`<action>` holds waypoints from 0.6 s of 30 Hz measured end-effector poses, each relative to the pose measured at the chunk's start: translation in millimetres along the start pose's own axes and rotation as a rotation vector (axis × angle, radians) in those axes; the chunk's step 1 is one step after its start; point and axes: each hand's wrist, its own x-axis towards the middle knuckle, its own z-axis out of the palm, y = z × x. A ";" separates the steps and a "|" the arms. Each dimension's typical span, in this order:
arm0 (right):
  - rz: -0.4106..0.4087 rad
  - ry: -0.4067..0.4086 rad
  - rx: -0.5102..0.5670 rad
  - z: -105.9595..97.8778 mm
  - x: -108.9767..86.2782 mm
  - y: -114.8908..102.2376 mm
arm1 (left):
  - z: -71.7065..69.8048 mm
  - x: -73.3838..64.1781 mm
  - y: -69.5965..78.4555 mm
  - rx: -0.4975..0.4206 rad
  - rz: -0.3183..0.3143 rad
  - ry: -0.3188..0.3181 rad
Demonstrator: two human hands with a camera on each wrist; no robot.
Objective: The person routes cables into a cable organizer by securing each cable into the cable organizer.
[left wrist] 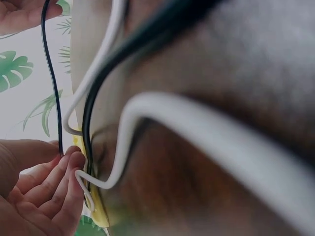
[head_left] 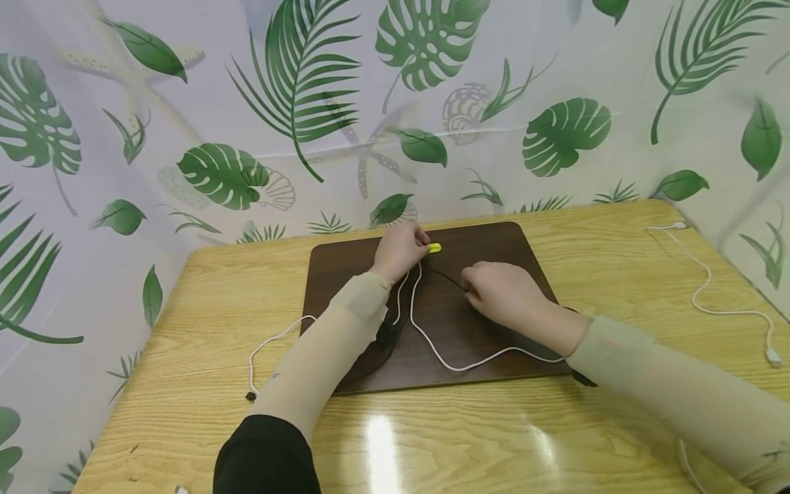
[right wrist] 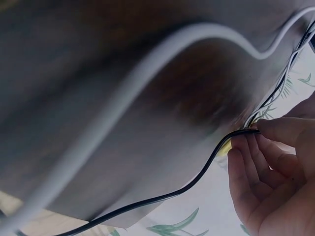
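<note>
My left hand is at the far middle of a dark brown board, and its thumb and fingertips pinch a thin black cable. A small yellow piece lies right beside those fingers; its kind is unclear. To the right, my right hand pinches the same black cable between thumb and forefinger, a short stretch of it spanning the two hands. A white cable runs from near the left hand toward the board's right edge. Another white cable passes close to the left wrist.
The board lies on a light wooden table. One white cable end hangs off the board's left side, and a separate white cable lies at the right. A dark item is partly behind the left forearm. Leaf-patterned cloth stands behind.
</note>
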 end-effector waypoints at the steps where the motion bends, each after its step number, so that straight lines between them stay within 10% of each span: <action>1: 0.000 0.000 -0.001 -0.1 -0.4 0.3 | 0.3 0.5 0.6 0.001 0.003 -0.002; 18: 0.003 0.002 -0.003 2.0 1.5 1.5 | 2.4 4.5 0.5 0.032 0.010 -0.005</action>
